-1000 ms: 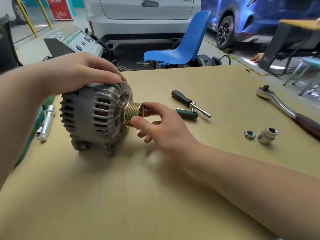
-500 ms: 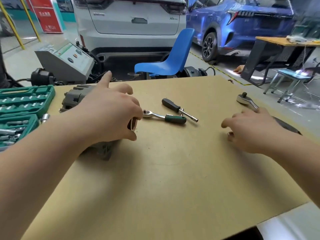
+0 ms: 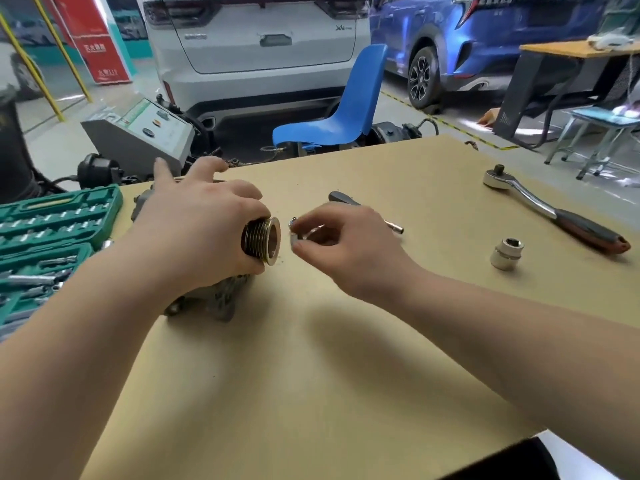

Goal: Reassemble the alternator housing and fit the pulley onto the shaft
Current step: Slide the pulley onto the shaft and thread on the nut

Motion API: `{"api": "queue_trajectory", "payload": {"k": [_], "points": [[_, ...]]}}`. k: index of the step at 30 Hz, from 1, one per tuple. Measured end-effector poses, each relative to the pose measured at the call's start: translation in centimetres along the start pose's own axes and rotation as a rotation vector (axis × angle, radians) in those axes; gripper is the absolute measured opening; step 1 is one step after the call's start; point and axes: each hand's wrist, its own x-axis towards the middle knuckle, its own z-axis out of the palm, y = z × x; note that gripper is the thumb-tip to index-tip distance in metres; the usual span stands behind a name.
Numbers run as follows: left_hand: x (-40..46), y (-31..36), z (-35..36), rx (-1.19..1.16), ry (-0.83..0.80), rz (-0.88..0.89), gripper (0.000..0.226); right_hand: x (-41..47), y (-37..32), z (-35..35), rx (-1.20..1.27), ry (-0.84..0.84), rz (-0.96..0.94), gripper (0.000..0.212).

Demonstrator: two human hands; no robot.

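Head: white car (image 3: 256, 46) badge unreadable

surface: your flat tan board tabletop (image 3: 311, 375)
left edge: your open green plastic socket case (image 3: 52, 223)
centre-left: grey ribbed metal alternator (image 3: 221, 296)
right: chrome ratchet wrench with dark handle (image 3: 554, 213), short silver socket (image 3: 506, 253) near it

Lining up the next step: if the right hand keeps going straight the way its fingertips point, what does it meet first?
Most likely the open end of the pulley, which the left hand grips. The right hand pinches a small metal piece just short of it; depth is uncertain.
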Motion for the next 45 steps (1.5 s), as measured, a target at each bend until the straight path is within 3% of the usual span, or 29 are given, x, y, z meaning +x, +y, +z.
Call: {"api": "queue_trajectory", "payload": {"k": [7,10,14,23,31,45], "points": [[-0.1,0.0,0.7,0.011,0.121,0.017,0.064,0.1,0.3,5.5,0.388,0.148,0.104,0.02],[0.2,-0.1,1.0,0.018,0.161,0.034,0.061,0.7,0.8,6.4,0.432,0.223,0.121,0.022],[0.3,0.0,1.9,0.02,0.229,0.046,0.057,1.0,1.4,7.0,0.515,0.191,0.165,0.019],[0.8,-0.4,2.8,0.025,0.257,0.071,0.062,0.7,1.8,7.0,0.554,0.208,0.08,0.038],[0.7,-0.5,2.8,0.026,0.275,0.086,0.061,0.9,2.2,7.3,0.431,0.268,0.013,0.014],[0.5,-0.3,2.9,0.045,0.322,0.087,0.059,1.5,2.4,7.7,0.389,0.257,0.049,0.013]]}}
